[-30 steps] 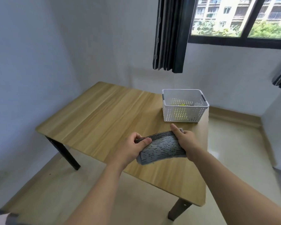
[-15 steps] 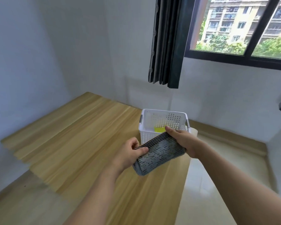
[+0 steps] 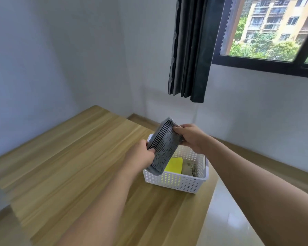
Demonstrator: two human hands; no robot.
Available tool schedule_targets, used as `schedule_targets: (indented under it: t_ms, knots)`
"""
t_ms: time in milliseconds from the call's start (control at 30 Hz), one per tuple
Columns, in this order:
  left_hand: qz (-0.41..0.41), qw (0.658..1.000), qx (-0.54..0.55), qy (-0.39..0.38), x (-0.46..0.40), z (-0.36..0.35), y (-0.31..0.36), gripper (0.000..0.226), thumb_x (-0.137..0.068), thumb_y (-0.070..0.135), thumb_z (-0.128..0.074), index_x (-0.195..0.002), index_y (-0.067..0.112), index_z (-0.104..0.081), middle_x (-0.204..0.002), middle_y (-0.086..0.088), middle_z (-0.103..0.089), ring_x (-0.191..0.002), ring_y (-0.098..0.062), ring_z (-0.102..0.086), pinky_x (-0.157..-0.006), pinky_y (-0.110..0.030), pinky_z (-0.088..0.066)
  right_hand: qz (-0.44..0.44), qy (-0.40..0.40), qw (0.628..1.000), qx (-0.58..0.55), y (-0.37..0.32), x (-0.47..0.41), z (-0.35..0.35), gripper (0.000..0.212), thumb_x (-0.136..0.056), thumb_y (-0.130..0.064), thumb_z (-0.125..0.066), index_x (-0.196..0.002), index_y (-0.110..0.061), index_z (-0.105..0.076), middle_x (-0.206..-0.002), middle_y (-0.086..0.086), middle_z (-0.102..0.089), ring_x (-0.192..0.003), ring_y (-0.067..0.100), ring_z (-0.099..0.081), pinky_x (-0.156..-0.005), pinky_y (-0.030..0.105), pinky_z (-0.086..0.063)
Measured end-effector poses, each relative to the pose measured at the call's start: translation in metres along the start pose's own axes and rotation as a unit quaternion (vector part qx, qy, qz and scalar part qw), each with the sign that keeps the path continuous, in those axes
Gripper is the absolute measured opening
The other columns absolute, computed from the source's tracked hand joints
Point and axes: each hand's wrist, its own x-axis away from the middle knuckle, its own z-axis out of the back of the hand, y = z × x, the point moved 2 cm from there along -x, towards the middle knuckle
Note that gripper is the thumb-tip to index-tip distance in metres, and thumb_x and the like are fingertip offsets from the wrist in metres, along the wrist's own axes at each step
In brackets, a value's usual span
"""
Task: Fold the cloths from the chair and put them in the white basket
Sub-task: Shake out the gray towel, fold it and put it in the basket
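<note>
A folded grey cloth (image 3: pixel 164 147) with black stripes is held tilted on end over the white basket (image 3: pixel 176 181). My left hand (image 3: pixel 140 158) grips its lower left edge, and my right hand (image 3: pixel 191 137) pinches its upper right corner. The cloth's lower end dips past the basket's near left rim. Inside the basket lie a folded yellow cloth (image 3: pixel 173 166) and a patterned beige cloth (image 3: pixel 189 170). The chair is out of view.
The basket stands near the right edge of a wooden table (image 3: pixel 69 166). White walls close in behind and to the left. A dark curtain (image 3: pixel 188 50) hangs beside the window above. Pale tiled floor (image 3: pixel 224 219) lies to the right of the table.
Both hands carried the grey cloth forward from the table's near side to above the basket and turned it from nearly flat to steeply tilted. The view moved closer to the basket.
</note>
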Motion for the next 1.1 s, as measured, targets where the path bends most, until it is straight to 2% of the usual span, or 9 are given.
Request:
schedule_targets:
  t_ms: [67, 167, 267, 367, 467, 600, 733, 900, 1100]
  knots:
    - [0.031, 0.999, -0.037, -0.008, -0.034, -0.023, 0.005, 0.03, -0.093, 0.025, -0.048, -0.12, 0.013, -0.053, -0.114, -0.01, -0.063, -0.104, -0.031, -0.059, -0.082, -0.036, -0.048, -0.009, 0.007, 1.0, -0.001, 0.013, -0.041, 0.007, 0.016, -0.096, -0.009, -0.05, -0.083, -0.012, -0.059, -0.084, 0.008, -0.06, -0.073, 0.017, -0.057, -0.067, 0.029, -0.052]
    - [0.091, 0.993, -0.067, -0.031, -0.084, -0.06, 0.002, 0.034, -0.089, 0.018, -0.044, -0.122, 0.011, -0.049, -0.111, -0.011, -0.063, -0.099, -0.032, -0.06, -0.083, -0.038, -0.05, -0.04, 0.009, 0.999, 0.032, 0.048, -0.107, 0.012, 0.025, -0.093, -0.003, -0.041, -0.078, -0.012, -0.059, -0.081, 0.009, -0.056, -0.074, 0.021, -0.054, -0.07, 0.032, -0.047]
    - [0.15, 0.979, -0.122, -0.067, -0.124, -0.1, -0.012, 0.04, -0.086, 0.01, -0.042, -0.126, 0.007, -0.047, -0.135, -0.008, -0.052, -0.116, -0.028, -0.057, -0.082, -0.032, -0.046, -0.071, -0.022, 0.991, 0.115, 0.095, -0.158, 0.009, 0.029, -0.089, -0.004, -0.037, -0.075, -0.014, -0.059, -0.078, 0.011, -0.056, -0.074, 0.021, -0.053, -0.067, 0.034, -0.042]
    - [0.195, 0.962, -0.162, -0.105, -0.153, -0.13, -0.028, 0.029, -0.088, 0.009, -0.043, -0.115, 0.004, -0.051, -0.127, -0.01, -0.058, -0.111, -0.03, -0.06, -0.076, -0.033, -0.045, -0.097, -0.038, 0.977, 0.185, 0.136, -0.189, 0.004, 0.018, -0.093, -0.014, -0.041, -0.086, -0.009, -0.057, -0.084, 0.012, -0.058, -0.075, 0.023, -0.054, -0.065, 0.033, -0.042]
    - [0.226, 0.948, -0.184, -0.126, -0.175, -0.149, -0.041, 0.03, -0.093, 0.009, -0.042, -0.122, 0.002, -0.045, -0.121, -0.014, -0.061, -0.11, -0.031, -0.059, -0.081, -0.037, -0.048, -0.1, -0.046, 0.969, 0.22, 0.153, -0.207, -0.002, 0.013, -0.095, -0.018, -0.043, -0.094, -0.01, -0.053, -0.093, 0.009, -0.058, -0.085, 0.023, -0.055, -0.067, 0.029, -0.04]
    - [0.272, 0.925, -0.221, -0.149, -0.191, -0.169, -0.061, 0.042, -0.093, 0.01, -0.045, -0.133, -0.001, -0.039, -0.127, -0.013, -0.058, -0.112, -0.029, -0.059, -0.081, -0.037, -0.049, -0.076, -0.086, 0.973, 0.199, 0.166, -0.226, -0.012, 0.025, -0.094, -0.015, -0.044, -0.115, -0.013, -0.059, -0.11, 0.008, -0.064, -0.1, 0.027, -0.059, -0.078, 0.032, -0.047]
    - [0.292, 0.9, -0.27, -0.177, -0.192, -0.18, -0.073, 0.038, -0.09, 0.006, -0.047, -0.127, 0.004, -0.051, -0.12, -0.01, -0.064, -0.108, -0.029, -0.062, -0.08, -0.038, -0.052, -0.07, -0.101, 0.973, 0.197, 0.177, -0.228, -0.021, 0.036, -0.095, -0.01, -0.044, -0.13, -0.015, -0.048, -0.121, 0.01, -0.061, -0.107, 0.026, -0.056, -0.084, 0.03, -0.045]
    - [0.239, 0.892, -0.348, -0.162, -0.186, -0.187, -0.071, 0.051, -0.093, 0.008, -0.047, -0.139, 0.002, -0.027, -0.137, -0.016, -0.047, -0.117, -0.028, -0.057, -0.085, -0.038, -0.054, -0.061, -0.067, 0.977, 0.194, 0.193, -0.225, -0.024, 0.04, -0.094, -0.008, -0.049, -0.134, -0.012, -0.042, -0.129, 0.008, -0.055, -0.117, 0.025, -0.052, -0.082, 0.024, -0.036]
    - [0.202, 0.877, -0.367, -0.237, -0.189, -0.201, -0.08, 0.047, -0.091, 0.008, -0.047, -0.135, 0.009, -0.03, -0.136, -0.02, -0.042, -0.122, -0.036, -0.048, -0.09, -0.044, -0.048, -0.084, -0.047, 0.98, 0.174, 0.208, -0.234, -0.026, 0.039, -0.093, -0.013, -0.055, -0.131, -0.01, -0.046, -0.129, 0.007, -0.056, -0.118, 0.024, -0.052, -0.085, 0.024, -0.039]
